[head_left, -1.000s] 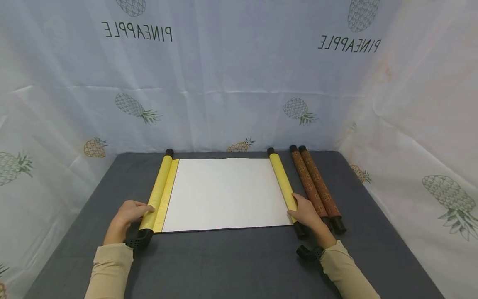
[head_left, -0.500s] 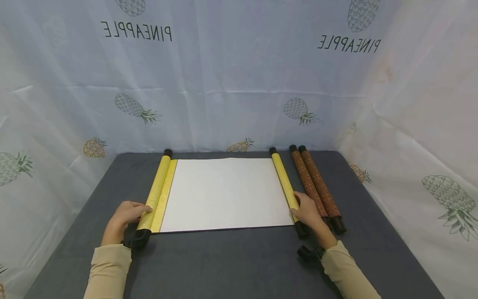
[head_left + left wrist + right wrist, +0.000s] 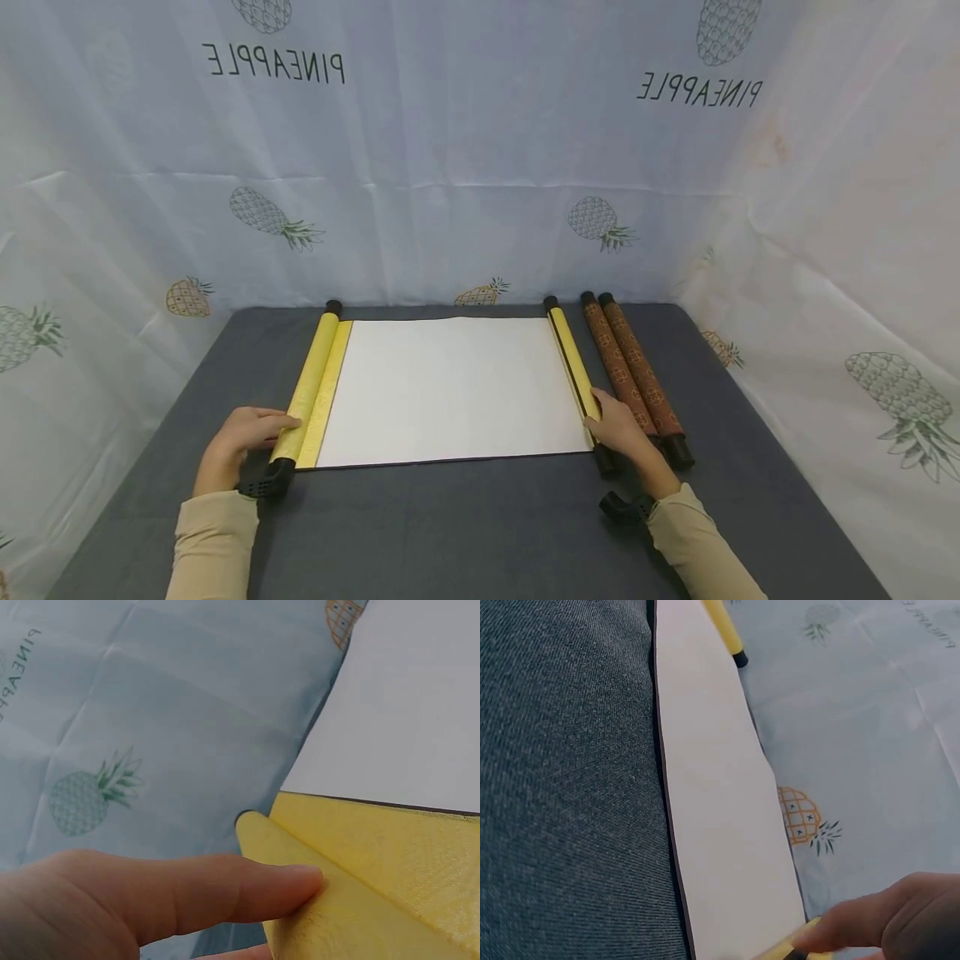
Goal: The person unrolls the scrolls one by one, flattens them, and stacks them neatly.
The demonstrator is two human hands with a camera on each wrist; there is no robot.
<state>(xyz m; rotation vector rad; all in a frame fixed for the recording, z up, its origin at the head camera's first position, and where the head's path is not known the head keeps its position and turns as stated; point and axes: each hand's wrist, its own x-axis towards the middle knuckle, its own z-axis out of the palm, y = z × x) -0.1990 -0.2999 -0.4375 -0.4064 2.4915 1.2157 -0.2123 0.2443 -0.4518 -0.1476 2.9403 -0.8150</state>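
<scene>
A hanging scroll lies partly unrolled on the dark grey table, its white sheet (image 3: 450, 387) flat between two yellow rolls with black end knobs. My left hand (image 3: 243, 437) grips the near part of the thicker left roll (image 3: 311, 375), thumb on top; a flat yellow band (image 3: 325, 400) runs beside it. In the left wrist view the thumb (image 3: 247, 889) presses on the yellow roll (image 3: 337, 915), fingers mostly hidden. My right hand (image 3: 621, 427) holds the near part of the thinner right roll (image 3: 572, 354), where a dark lengthwise stripe shows. The right wrist view catches only this roll's edge (image 3: 780, 949).
Two brown patterned rolled scrolls (image 3: 611, 358) (image 3: 645, 371) with black knobs lie side by side, just right of my right hand. The grey tabletop (image 3: 450, 533) extends in front of the sheet. A pineapple-print curtain (image 3: 465, 150) hangs behind and along the sides.
The left roll and my left hand have shifted left. The right roll has moved slightly right and turned, showing a dark stripe. The white sheet between them is a little wider.
</scene>
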